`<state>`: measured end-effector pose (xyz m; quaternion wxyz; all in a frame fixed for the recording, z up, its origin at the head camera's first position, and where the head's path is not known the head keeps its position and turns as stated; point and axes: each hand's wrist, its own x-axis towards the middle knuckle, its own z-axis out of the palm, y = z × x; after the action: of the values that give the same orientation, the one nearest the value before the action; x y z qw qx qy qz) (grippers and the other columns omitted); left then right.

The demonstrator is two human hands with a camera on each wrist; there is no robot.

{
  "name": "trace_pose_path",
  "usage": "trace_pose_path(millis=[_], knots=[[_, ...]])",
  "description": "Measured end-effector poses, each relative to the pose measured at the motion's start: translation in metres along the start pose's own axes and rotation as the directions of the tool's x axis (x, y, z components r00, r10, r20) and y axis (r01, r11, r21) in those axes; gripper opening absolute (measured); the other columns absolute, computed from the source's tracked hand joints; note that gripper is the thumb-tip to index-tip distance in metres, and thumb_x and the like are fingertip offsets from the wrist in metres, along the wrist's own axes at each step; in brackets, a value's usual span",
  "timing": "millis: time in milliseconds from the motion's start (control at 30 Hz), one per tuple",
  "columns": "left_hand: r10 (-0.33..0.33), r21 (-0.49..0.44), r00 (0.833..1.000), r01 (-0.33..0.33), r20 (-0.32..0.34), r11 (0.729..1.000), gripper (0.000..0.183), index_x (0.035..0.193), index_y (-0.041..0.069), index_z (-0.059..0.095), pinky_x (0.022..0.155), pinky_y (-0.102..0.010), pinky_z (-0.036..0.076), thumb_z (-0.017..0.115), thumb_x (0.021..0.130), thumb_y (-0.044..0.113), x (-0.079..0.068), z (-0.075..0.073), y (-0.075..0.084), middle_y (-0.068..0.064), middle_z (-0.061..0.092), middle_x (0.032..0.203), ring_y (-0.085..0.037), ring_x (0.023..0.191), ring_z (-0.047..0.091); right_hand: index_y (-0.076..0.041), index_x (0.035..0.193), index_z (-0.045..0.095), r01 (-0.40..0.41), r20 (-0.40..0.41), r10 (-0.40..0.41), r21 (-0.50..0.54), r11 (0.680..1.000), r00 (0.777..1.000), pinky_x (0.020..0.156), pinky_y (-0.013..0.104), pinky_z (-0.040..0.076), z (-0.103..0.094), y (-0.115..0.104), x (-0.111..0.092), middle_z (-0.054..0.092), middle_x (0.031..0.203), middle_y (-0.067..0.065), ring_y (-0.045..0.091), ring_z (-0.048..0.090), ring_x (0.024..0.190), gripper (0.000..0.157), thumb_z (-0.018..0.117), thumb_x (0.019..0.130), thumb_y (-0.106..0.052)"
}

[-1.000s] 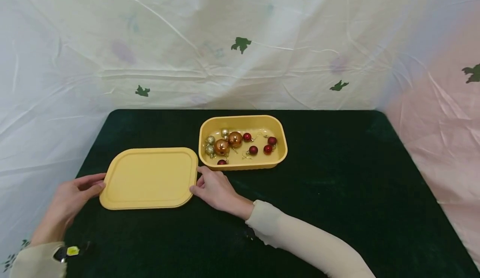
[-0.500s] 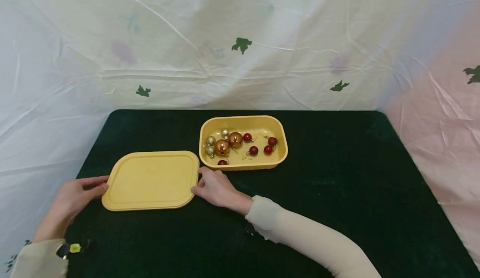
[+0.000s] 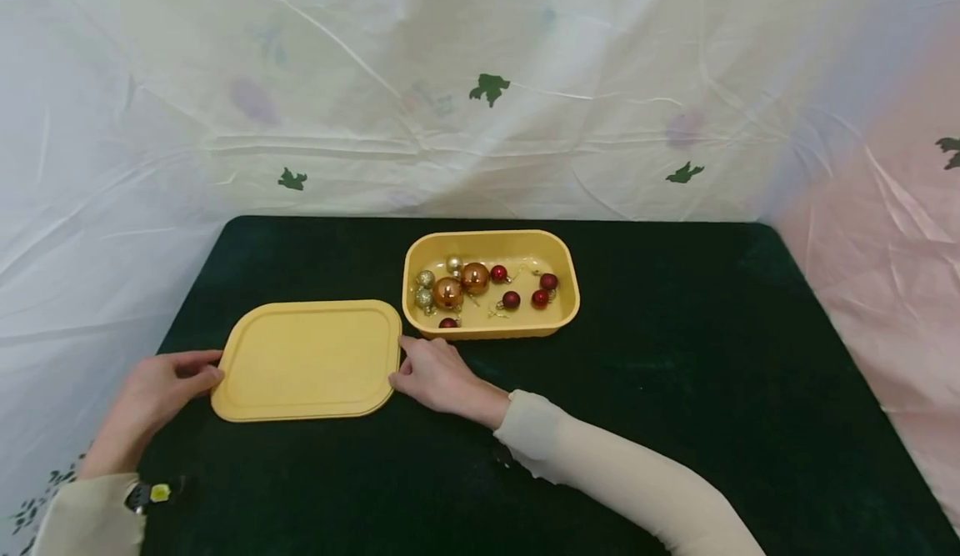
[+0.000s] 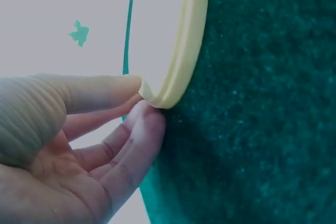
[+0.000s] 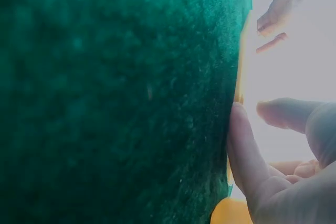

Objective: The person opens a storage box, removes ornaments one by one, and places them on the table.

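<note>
A yellow rectangular lid (image 3: pixel 311 360) lies on the dark green cloth, in front and to the left of the box. My left hand (image 3: pixel 161 393) pinches its left edge; in the left wrist view the thumb is above the lid's rim (image 4: pixel 181 72) and the fingertips below. My right hand (image 3: pixel 442 377) holds the opposite edge between thumb and forefinger, though glare hides much of the lid in the right wrist view. Just beyond stands an open yellow box (image 3: pixel 566 277) with large copper baubles (image 3: pixel 448 293), small red baubles (image 3: pixel 511 300) and small gold baubles (image 3: pixel 424 298) inside.
Dark green cloth (image 3: pixel 690 373) covers the table. Pale fabric (image 3: pixel 360 81) with green bird shapes hangs behind it and along the sides. The box's near left corner stands close to the lid's far right corner.
The lid's far edge came down slightly and the lid shifted a little to the right, both hands staying at its edges. The head view also shifted slightly. The box and baubles stayed put.
</note>
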<state>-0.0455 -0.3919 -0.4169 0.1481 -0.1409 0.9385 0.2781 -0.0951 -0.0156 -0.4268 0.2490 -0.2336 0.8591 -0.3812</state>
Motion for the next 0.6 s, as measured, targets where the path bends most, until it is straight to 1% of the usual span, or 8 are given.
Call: trace_pose_path(millis=[100,167,200,267,333,433,500,600], knots=[[-0.004,0.052,0.999,0.007,-0.051,0.999,0.053,0.137,-0.015,0.055,0.082,-0.061,0.056,0.062,0.104,0.027,-0.005,0.001,0.006,-0.036,0.064,0.123,-0.047,0.102,0.061,-0.003,0.153,0.046,0.038,-0.004,-0.038,0.008,0.999,0.999,0.051,0.021,0.05,-0.002,0.002,-0.005,0.065,0.078,-0.006,0.009,0.061,0.057,0.062,0.072,0.099,-0.018],[0.011,0.081,0.994,-0.002,-0.111,0.997,0.052,0.137,-0.014,0.055,0.081,-0.062,0.055,0.059,0.106,0.027,-0.008,0.003,0.013,-0.038,0.062,0.126,-0.05,0.105,0.059,-0.004,0.153,0.048,0.061,-0.02,-0.061,0.006,0.998,0.998,0.054,0.021,0.051,-0.004,0.005,-0.01,0.067,0.084,-0.007,0.006,0.062,0.061,0.061,0.072,0.099,-0.019],[0.027,0.099,0.988,-0.011,-0.155,0.995,0.05,0.137,-0.014,0.055,0.081,-0.062,0.055,0.058,0.106,0.026,-0.011,0.005,0.017,-0.038,0.062,0.125,-0.05,0.105,0.059,-0.005,0.152,0.05,0.068,-0.031,-0.068,0.005,0.998,0.997,0.057,0.021,0.052,-0.005,0.006,-0.012,0.068,0.088,-0.007,0.005,0.062,0.064,0.059,0.072,0.099,-0.02],[0.077,0.118,0.967,-0.049,-0.242,0.992,0.048,0.137,-0.012,0.056,0.08,-0.063,0.054,0.057,0.106,0.025,-0.017,0.009,0.027,-0.037,0.062,0.124,-0.051,0.104,0.058,-0.007,0.148,0.054,0.08,-0.058,-0.08,-0.001,0.997,0.995,0.064,0.02,0.054,-0.009,0.01,-0.017,0.069,0.095,-0.007,0.003,0.062,0.071,0.054,0.071,0.1,-0.023],[0.142,0.123,0.937,-0.107,-0.32,0.987,0.047,0.138,-0.01,0.058,0.082,-0.065,0.052,0.056,0.107,0.025,-0.022,0.013,0.038,-0.036,0.063,0.124,-0.052,0.106,0.057,-0.009,0.146,0.056,0.099,-0.085,-0.099,0.005,0.995,0.991,0.07,0.02,0.055,-0.014,0.014,-0.024,0.069,0.101,-0.007,0.001,0.063,0.079,0.051,0.07,0.101,-0.026],[0.214,0.095,0.895,-0.192,-0.392,0.977,0.049,0.142,-0.006,0.057,0.09,-0.07,0.047,0.054,0.108,0.028,-0.028,0.019,0.057,-0.035,0.058,0.132,-0.052,0.115,0.053,-0.01,0.145,0.057,0.13,-0.109,-0.126,0.033,0.991,0.986,0.08,0.021,0.056,-0.022,0.019,-0.033,0.07,0.107,-0.007,0.001,0.064,0.09,0.048,0.069,0.102,-0.028],[0.245,0.068,0.878,-0.238,-0.411,0.969,0.051,0.146,-0.002,0.054,0.097,-0.073,0.044,0.053,0.108,0.032,-0.03,0.023,0.069,-0.032,0.055,0.14,-0.052,0.122,0.051,-0.009,0.145,0.057,0.155,-0.117,-0.148,0.057,0.986,0.982,0.083,0.022,0.056,-0.027,0.022,-0.04,0.07,0.109,-0.006,0.002,0.065,0.093,0.048,0.068,0.102,-0.028],[0.266,0.027,0.871,-0.28,-0.412,0.96,0.055,0.154,0.004,0.047,0.105,-0.075,0.038,0.051,0.109,0.035,-0.029,0.029,0.087,-0.028,0.048,0.151,-0.051,0.132,0.045,-0.008,0.145,0.056,0.181,-0.121,-0.169,0.094,0.979,0.978,0.087,0.024,0.057,-0.035,0.024,-0.049,0.07,0.113,-0.006,0.002,0.066,0.096,0.048,0.067,0.103,-0.028]])
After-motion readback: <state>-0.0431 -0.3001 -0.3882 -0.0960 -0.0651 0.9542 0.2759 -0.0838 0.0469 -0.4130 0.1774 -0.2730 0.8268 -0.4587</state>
